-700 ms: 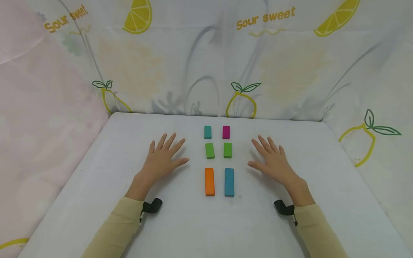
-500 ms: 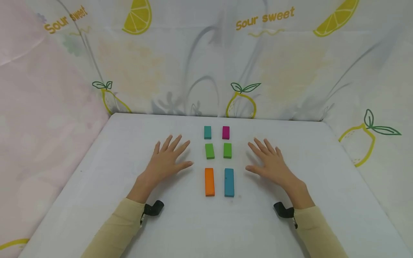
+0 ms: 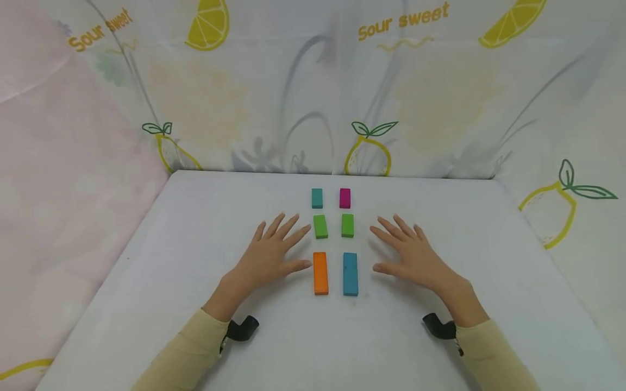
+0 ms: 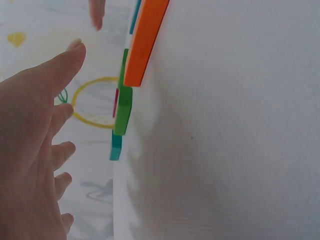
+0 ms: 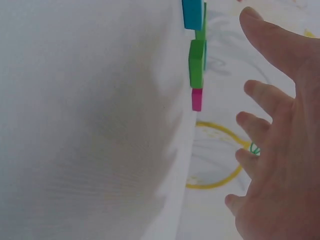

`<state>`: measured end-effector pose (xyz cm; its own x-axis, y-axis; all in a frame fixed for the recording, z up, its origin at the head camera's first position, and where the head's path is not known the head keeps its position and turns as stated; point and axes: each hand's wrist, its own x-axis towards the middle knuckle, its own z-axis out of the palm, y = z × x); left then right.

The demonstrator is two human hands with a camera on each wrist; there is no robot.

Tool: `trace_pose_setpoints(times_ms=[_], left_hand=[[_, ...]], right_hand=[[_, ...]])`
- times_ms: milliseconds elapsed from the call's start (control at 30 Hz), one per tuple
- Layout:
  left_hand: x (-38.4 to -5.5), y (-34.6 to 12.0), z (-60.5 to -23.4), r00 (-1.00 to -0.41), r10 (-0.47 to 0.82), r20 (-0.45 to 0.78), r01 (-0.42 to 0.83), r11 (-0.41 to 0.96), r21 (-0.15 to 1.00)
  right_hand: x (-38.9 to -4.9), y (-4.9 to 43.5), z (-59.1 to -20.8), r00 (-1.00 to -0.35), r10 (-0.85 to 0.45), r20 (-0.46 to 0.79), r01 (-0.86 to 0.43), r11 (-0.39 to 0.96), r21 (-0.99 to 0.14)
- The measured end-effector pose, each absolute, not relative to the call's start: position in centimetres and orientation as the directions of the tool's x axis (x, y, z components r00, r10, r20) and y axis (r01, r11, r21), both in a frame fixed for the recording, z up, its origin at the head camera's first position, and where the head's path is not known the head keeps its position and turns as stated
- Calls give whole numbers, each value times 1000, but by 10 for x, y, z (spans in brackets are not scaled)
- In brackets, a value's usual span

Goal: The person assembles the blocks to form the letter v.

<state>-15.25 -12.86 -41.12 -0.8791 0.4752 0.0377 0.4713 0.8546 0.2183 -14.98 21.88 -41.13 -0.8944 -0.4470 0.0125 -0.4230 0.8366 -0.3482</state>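
Observation:
Two columns of coloured blocks lie on the white table. The left column has a teal block (image 3: 317, 198) at the back, a green block (image 3: 320, 226) in the middle and a longer orange block (image 3: 320, 273) in front. Beside them are a magenta block (image 3: 345, 198), another green block (image 3: 347, 225) and a longer blue block (image 3: 350, 273). My left hand (image 3: 273, 250) hovers with spread fingers left of the columns, thumb tip right at the orange block's edge. To the right, my right hand (image 3: 412, 251) is likewise spread above the table, apart from the blue block. Both hands hold nothing.
The white table (image 3: 205, 217) ends at a back edge against a hanging cloth (image 3: 274, 81) printed with lemons and lettering. Black wrist cameras (image 3: 243, 328) stick out from the sleeves on their inner sides.
Both hands have come inward toward the blocks and a little nearer the front, the left hand travelling further. The blocks have kept their places on the table.

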Motion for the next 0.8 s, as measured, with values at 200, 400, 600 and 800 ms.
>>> trace_pose_setpoints(times_ms=[200, 400, 600, 800], left_hand=[[-141, -119, -409, -856, 516, 15, 507, 836, 211], [-133, -110, -410, -836, 549, -1, 537, 818, 205], [-128, -103, -412, -825, 564, -18, 546, 806, 230], [-124, -97, -416, -809, 588, -20, 575, 797, 183]], right_hand=[[-141, 213, -411, -871, -491, 6, -463, 818, -341], [-134, 203, -409, -851, -525, 7, -492, 794, -356], [-128, 192, -408, -835, -550, 1, -514, 779, -359], [-127, 187, -412, -816, -577, 11, -545, 764, -346]])
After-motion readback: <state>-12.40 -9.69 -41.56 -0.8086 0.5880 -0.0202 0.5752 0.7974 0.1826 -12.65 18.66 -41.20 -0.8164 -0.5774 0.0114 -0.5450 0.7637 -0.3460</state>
